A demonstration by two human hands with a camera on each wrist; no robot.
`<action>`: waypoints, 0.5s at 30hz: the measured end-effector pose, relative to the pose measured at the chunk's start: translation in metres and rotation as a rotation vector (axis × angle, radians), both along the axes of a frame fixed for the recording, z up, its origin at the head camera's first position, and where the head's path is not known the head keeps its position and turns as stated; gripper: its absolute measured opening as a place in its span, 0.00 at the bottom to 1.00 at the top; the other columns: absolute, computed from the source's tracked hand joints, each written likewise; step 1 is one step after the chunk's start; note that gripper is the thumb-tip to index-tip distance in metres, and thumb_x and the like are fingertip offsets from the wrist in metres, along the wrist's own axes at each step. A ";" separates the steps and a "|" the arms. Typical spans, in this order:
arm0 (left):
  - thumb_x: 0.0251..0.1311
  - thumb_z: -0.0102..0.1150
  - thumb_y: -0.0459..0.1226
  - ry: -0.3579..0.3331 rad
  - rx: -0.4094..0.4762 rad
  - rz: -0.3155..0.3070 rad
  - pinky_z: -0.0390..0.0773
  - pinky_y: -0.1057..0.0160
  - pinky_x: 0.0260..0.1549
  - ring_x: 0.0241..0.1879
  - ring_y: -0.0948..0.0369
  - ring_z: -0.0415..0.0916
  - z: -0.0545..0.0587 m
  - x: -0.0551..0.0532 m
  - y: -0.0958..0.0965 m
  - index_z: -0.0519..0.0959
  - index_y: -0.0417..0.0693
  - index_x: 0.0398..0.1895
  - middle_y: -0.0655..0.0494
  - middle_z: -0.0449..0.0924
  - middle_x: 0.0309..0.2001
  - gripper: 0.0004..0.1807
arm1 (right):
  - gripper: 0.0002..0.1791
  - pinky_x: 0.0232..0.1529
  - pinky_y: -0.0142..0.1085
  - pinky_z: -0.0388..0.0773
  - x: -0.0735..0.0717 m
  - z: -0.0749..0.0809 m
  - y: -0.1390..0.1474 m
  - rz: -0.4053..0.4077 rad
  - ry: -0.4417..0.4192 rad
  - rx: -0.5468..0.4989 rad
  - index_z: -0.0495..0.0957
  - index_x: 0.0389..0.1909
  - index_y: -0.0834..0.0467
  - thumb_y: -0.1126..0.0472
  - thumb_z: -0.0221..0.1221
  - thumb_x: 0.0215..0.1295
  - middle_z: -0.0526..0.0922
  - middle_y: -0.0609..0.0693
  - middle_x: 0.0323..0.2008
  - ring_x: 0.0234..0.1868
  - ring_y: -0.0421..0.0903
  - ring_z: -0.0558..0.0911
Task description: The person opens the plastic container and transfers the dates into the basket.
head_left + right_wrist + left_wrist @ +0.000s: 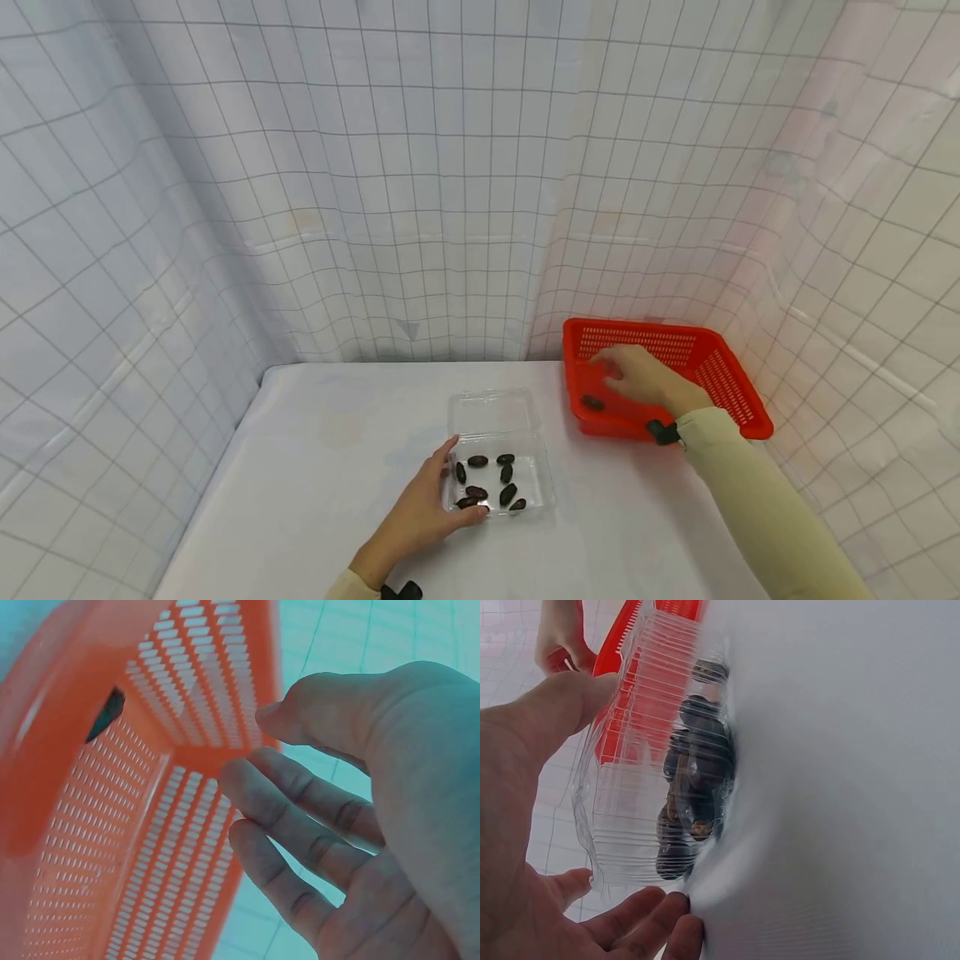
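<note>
A clear plastic clamshell box (536, 479) stands on the table with its lid (493, 413) folded back. Inside lie several dark, wrinkled oval pieces (507, 494) that look like dates. My left hand (420, 508) holds the box by its near left corner, thumb at the front rim and fingers along the left side. Over the red basket (750, 429), my right hand (637, 377) hovers with loosely bent fingers and nothing between them. One dark date-like piece (592, 402) lies in the basket near its left wall, also visible as a dark shape (107, 714) in the right wrist view.
The white-covered table (315, 467) carries the box at its middle and the slotted basket at the back right. White gridded sheets (450, 183) hang behind and on both sides, close to the basket's right end.
</note>
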State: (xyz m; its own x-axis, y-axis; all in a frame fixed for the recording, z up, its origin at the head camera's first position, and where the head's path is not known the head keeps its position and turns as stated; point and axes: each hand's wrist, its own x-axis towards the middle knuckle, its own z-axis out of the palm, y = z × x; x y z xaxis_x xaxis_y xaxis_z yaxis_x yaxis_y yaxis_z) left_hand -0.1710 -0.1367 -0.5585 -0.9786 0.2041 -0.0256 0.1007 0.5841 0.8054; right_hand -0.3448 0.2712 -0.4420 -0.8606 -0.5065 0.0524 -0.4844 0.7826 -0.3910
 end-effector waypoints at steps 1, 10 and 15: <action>0.59 0.90 0.58 -0.003 -0.001 -0.002 0.78 0.26 0.75 0.80 0.38 0.78 0.000 -0.001 0.000 0.56 0.53 0.97 0.37 0.74 0.85 0.70 | 0.23 0.62 0.54 0.88 0.002 0.000 -0.003 0.009 0.012 0.004 0.87 0.70 0.63 0.71 0.68 0.77 0.93 0.59 0.61 0.54 0.53 0.86; 0.59 0.90 0.58 -0.003 -0.008 -0.012 0.79 0.26 0.75 0.80 0.38 0.78 -0.005 -0.005 -0.001 0.56 0.53 0.97 0.38 0.73 0.85 0.70 | 0.21 0.66 0.53 0.89 0.029 0.003 -0.029 0.029 0.032 0.030 0.88 0.70 0.57 0.66 0.69 0.80 0.90 0.54 0.64 0.59 0.51 0.87; 0.59 0.90 0.58 -0.005 -0.001 -0.013 0.79 0.26 0.74 0.80 0.39 0.78 -0.003 -0.005 -0.001 0.56 0.52 0.97 0.39 0.74 0.85 0.70 | 0.21 0.53 0.40 0.91 0.043 0.005 -0.048 0.084 0.057 0.037 0.89 0.70 0.55 0.66 0.70 0.80 0.88 0.54 0.57 0.47 0.44 0.84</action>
